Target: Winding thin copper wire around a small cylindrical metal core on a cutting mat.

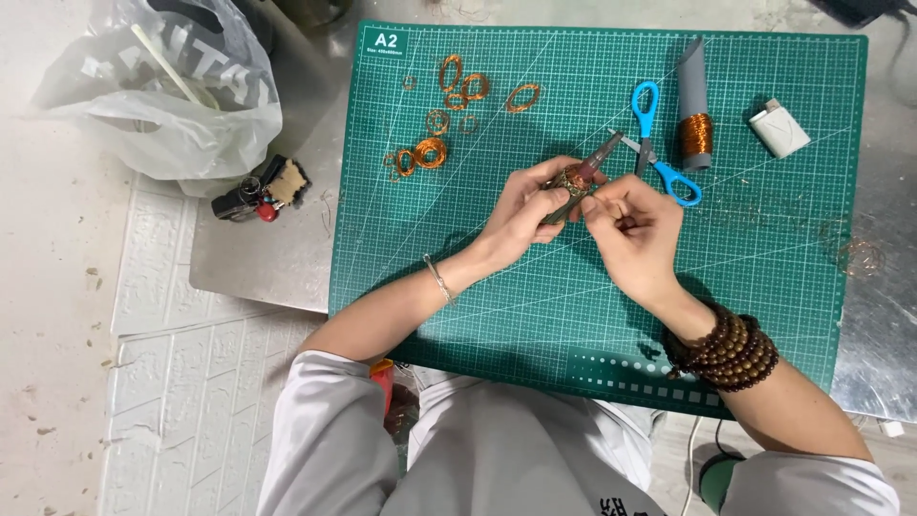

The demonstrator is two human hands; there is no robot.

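Observation:
Over the green cutting mat (764,248), my left hand (523,210) grips a thin grey rod (594,157) with copper wire wound around its middle. The rod's tip points up and to the right. My right hand (632,229) meets it from the right, with fingers pinched at the wire coil; a fine wire is too thin to make out. Blue-handled scissors (659,143) lie just beyond my hands. A grey tube wound with copper wire (695,115) stands to their right. Several small copper wire rings (449,105) lie on the mat's far left part.
A white plastic bag (172,86) sits at the far left, with a bunch of keys (260,191) beside it. A small white box (778,129) lies at the mat's far right. A loose tangle of thin wire (855,253) rests on the metal sheet to the right.

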